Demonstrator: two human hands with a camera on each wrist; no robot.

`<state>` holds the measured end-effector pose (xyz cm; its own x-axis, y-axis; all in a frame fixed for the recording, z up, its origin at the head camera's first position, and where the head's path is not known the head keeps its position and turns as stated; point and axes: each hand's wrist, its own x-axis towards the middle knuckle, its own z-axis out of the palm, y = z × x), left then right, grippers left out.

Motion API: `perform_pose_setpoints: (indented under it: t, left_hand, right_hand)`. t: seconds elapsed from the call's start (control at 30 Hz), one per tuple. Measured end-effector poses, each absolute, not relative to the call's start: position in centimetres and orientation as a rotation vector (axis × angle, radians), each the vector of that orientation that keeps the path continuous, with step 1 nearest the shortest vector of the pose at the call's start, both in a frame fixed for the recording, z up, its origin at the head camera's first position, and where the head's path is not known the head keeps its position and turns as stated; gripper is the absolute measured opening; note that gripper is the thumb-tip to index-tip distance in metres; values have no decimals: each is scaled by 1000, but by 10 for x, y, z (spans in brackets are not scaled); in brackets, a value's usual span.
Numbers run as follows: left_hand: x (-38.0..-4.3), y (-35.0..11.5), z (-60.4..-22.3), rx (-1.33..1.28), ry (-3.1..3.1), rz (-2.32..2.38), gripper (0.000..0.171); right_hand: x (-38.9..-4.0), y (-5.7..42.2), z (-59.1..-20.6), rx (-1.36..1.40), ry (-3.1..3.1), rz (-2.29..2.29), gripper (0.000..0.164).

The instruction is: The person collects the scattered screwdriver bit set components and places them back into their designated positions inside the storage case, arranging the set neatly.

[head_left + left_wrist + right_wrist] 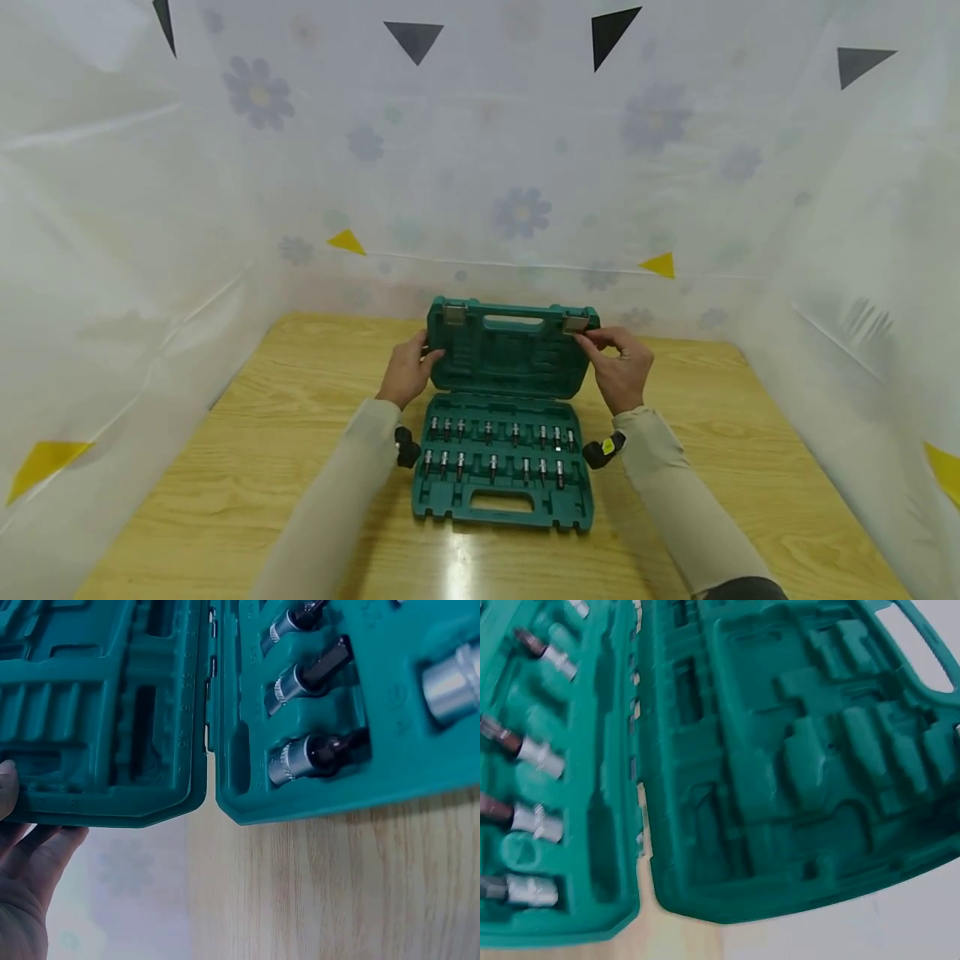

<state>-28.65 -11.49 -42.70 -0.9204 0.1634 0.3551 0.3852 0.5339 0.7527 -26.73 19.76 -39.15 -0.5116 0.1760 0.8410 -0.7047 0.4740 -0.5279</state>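
Note:
A green socket-bit case lies unfolded on the table, its lid [510, 358] standing raised behind the flat base [442, 504]. Two rows of silver bit sockets [493, 467] with dark tips sit in the base's slots. My left hand [406, 371] grips the lid's left edge, thumb on the inner face and fingers behind, as the left wrist view also shows. At the upper right corner, my right hand [621, 367] pinches the lid edge between thumb and fingers, right beside a metal latch [575, 324]. The right wrist view shows the lid's moulded inner face [750, 750] but hides that hand.
The case rests on a wooden table [262, 467]. Pale floral sheeting [450, 167] rises behind the table and along both sides. A second latch [454, 314] is at the lid's upper left. Black wrist cameras [602, 451] hang close to the base's sides.

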Motion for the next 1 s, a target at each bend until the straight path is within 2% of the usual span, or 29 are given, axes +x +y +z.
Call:
perform_pose_setpoints:
  t: [0.1,0.33,0.6,0.87,1.0]
  left_hand:
    - [-287,-113,-428,-458,-2529,-1351,36]
    - [-287,-109,-430,-444,-2553,-1407,34]
    - [-289,-106,-436,-418,-2548,-1447,38]
    - [-290,-109,-448,-397,-2594,-1380,46]
    - [-292,-108,-452,-368,-2619,-1499,51]
  right_hand:
    - [-275,207,-406,393,-1821,1226,14]
    - [-281,228,-440,264,-2048,1306,35]
    - [-284,239,-468,271,-2307,1162,35]
    - [-288,240,-475,346,-2475,1169,41]
    - [-291,236,-471,342,-2509,1136,39]
